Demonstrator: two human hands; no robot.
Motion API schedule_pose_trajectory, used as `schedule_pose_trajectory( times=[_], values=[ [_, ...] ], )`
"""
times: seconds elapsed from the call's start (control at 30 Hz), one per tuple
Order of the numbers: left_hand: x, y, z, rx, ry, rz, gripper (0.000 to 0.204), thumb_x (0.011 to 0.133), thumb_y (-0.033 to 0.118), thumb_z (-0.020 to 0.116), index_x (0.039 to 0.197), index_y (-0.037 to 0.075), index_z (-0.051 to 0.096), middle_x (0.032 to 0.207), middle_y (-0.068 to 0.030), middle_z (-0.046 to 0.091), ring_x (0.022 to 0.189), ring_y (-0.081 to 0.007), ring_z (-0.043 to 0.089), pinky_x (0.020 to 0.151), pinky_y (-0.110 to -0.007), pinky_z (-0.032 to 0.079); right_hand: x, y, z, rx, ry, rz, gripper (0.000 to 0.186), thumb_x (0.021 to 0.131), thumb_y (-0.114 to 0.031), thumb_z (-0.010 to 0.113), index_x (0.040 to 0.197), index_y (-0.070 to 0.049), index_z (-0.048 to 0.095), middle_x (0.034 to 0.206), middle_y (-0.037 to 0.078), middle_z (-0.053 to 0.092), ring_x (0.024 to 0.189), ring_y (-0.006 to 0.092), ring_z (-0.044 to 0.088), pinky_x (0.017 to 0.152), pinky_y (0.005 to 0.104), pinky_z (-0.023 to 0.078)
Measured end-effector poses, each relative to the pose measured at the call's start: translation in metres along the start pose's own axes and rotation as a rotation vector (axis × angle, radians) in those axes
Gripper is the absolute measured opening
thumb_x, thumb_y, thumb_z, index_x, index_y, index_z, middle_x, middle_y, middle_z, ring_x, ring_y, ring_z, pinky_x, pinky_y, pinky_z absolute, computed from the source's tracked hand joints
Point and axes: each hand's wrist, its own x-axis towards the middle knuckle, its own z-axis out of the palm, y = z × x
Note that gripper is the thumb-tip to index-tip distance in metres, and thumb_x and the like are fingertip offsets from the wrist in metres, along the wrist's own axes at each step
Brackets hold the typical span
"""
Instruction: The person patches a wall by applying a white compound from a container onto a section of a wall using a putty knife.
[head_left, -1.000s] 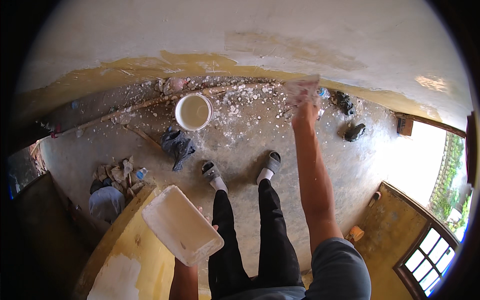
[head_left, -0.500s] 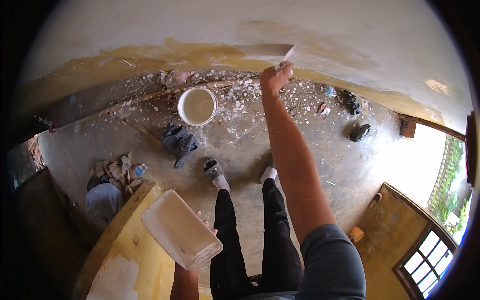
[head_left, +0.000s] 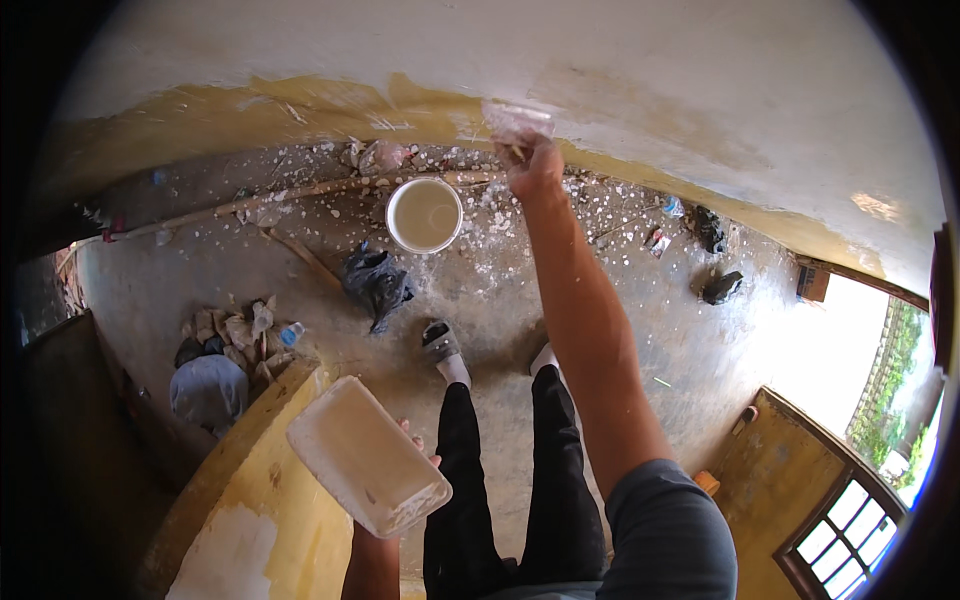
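Observation:
My right hand [head_left: 535, 168] is closed on a flat putty knife [head_left: 518, 120], its blurred blade at the lower part of the patchy white and yellow wall [head_left: 680, 90]. Low in the picture, my left hand [head_left: 420, 447] holds a white rectangular plastic tray [head_left: 355, 445] with off-white smears in it; only the fingertips show past its edge. A white bucket [head_left: 390, 218] with cream liquid stands on the floor below the right hand.
White flakes litter the concrete floor [head_left: 480, 270] along the wall, with a long pole [head_left: 250, 204] and black plastic bags [head_left: 375, 280]. A yellow ledge [head_left: 260, 480] and a rag pile [head_left: 208, 385] are at left. An open doorway [head_left: 840, 340] and window [head_left: 845, 530] are at right.
My right hand with the putty knife has moved up and leftward along the wall, dipping slightly in the last half second. The left hand and tray stay nearly in place.

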Motion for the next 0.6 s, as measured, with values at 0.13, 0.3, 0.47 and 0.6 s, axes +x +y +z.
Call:
schedule_pose_trajectory(
  times=[0.13, 0.3, 0.47, 0.6],
  values=[
    [-0.009, 0.007, 0.011, 0.007, -0.033, 0.016, 0.07, 0.093, 0.049, 0.051, 0.149, 0.014, 0.028, 0.153, -0.0124, 0.028, 0.137, -0.0365, 0.03, 0.115, -0.062, 0.012, -0.067, -0.037, 0.054, -0.027, -0.18, -0.173, 0.02, 0.087, -0.006, 0.048, 0.104, 0.005, 0.052, 0.1, 0.02, 0.059, 0.099, 0.0307, 0.059, 0.094, 0.0431, 0.053],
    [-0.007, 0.004, 0.01, 0.03, -0.055, 0.036, 0.071, 0.092, 0.048, 0.053, 0.149, 0.014, 0.028, 0.152, -0.0134, 0.028, 0.136, -0.0364, 0.032, 0.115, -0.062, 0.012, -0.083, -0.026, 0.017, -0.218, 0.036, -0.211, 0.025, 0.085, -0.002, 0.05, 0.109, 0.005, 0.05, 0.099, 0.018, 0.058, 0.092, 0.0305, 0.063, 0.078, 0.0446, 0.06],
    [-0.013, 0.011, 0.001, 0.034, -0.013, -0.015, 0.072, 0.092, 0.048, 0.055, 0.149, 0.015, 0.028, 0.153, -0.0136, 0.027, 0.135, -0.0365, 0.033, 0.115, -0.063, 0.013, -0.024, -0.026, 0.114, -0.429, -0.149, -0.473, 0.018, 0.081, 0.005, 0.053, 0.099, 0.006, 0.049, 0.102, 0.017, 0.055, 0.091, 0.0274, 0.061, 0.083, 0.0412, 0.059],
    [-0.014, 0.003, 0.005, 0.03, -0.002, 0.001, 0.07, 0.092, 0.048, 0.053, 0.149, 0.015, 0.028, 0.153, -0.0139, 0.027, 0.135, -0.0367, 0.033, 0.114, -0.063, 0.014, -0.073, 0.049, 0.066, -0.722, -0.381, -0.567, 0.044, 0.093, -0.01, 0.057, 0.13, -0.003, 0.035, 0.122, 0.016, 0.051, 0.102, 0.0309, 0.059, 0.089, 0.0478, 0.055]
  ],
)
